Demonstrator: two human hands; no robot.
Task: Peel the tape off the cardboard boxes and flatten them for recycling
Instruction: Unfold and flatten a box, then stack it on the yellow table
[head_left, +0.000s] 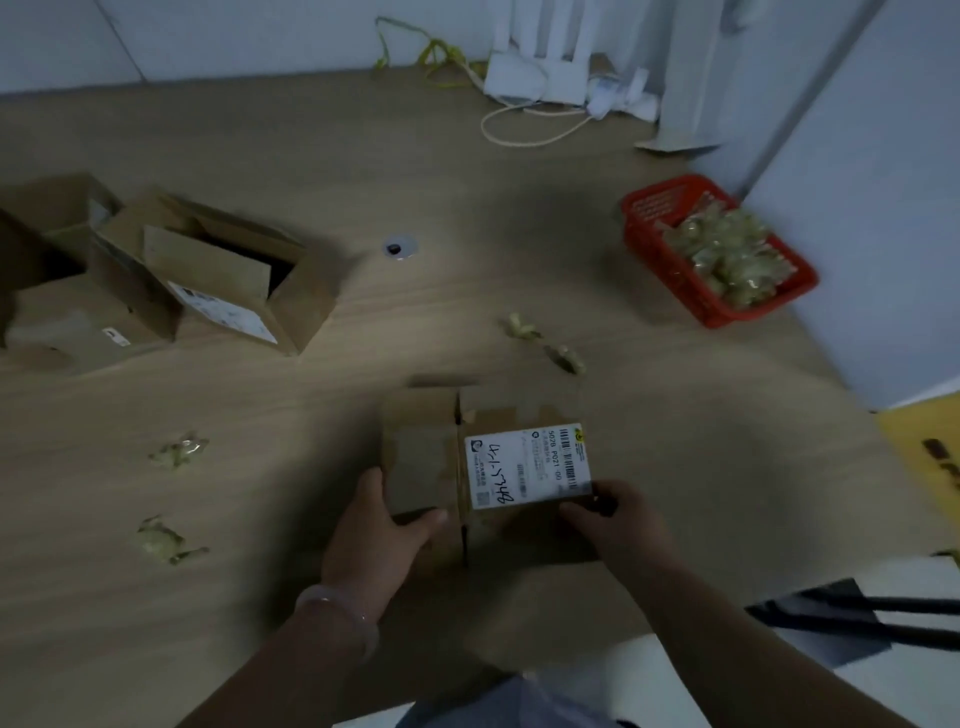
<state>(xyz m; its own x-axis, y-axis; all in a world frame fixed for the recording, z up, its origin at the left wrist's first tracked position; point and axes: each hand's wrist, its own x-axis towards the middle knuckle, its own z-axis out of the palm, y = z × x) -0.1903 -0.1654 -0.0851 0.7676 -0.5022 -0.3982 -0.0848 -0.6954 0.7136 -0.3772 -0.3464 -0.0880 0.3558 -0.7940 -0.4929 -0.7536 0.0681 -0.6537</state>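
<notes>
Small box (483, 467) between hands — left hand (382, 530), right hand (613, 525) gripping near corners.

The cardboard box (421, 457) is plain brown; its label (527, 465) is white with black barcode stripes, black handwriting and a yellow corner mark. The basket (640, 236) is bright red, the tape wads (727, 249) in it pale yellowish, the table (467, 312) light beige woodgrain

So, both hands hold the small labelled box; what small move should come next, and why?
Probably pull the small box open along its middle seam: the left hand and right hand grip its near edge, one on each side, and the seam shows as a dark gap.
</notes>
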